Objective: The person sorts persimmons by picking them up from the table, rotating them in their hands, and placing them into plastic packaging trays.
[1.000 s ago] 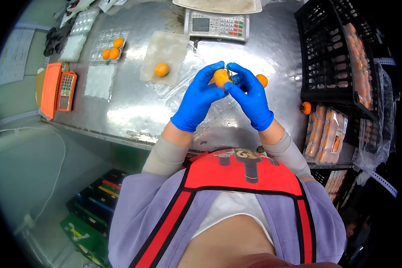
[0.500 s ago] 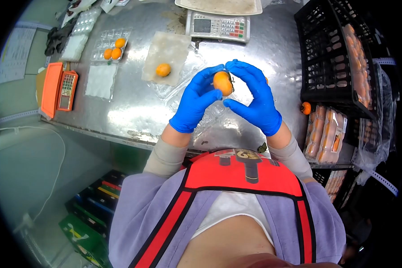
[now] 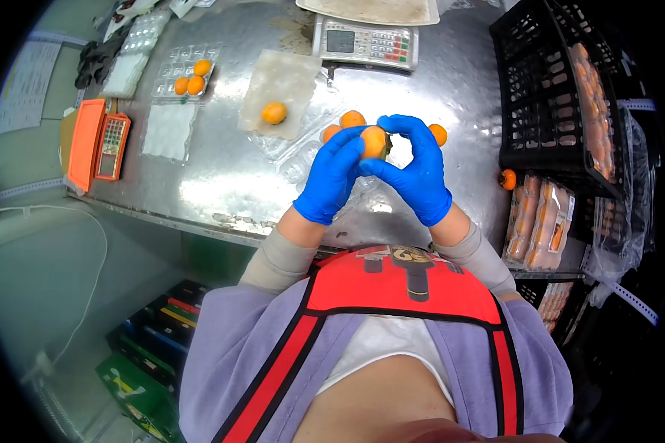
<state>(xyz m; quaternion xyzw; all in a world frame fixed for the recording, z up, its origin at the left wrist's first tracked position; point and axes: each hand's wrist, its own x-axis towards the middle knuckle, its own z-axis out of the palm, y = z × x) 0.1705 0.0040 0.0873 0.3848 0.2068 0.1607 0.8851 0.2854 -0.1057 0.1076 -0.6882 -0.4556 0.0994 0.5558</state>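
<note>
Between my two blue-gloved hands is an orange persimmon with its green leafy calyx turned to the right. My left hand grips the fruit's left side with fingers and thumb. My right hand is curled round from the right, its thumb under the fruit and its fingers arched by the calyx. Just beyond my left fingers lie two persimmons, one partly behind the other. Another persimmon sits right of my right fingers. A clear plastic tray lies partly hidden under my left hand.
One persimmon rests on a pale pad. Farther left, a clear tray holds three. A scale stands at the back, an orange scale at left. To the right are a black crate and packed fruit trays.
My hands have drawn closer together round the persimmon, the right thumb now against it. The fruit has turned, showing more of its green calyx. Persimmons behind my hands have come into view.
</note>
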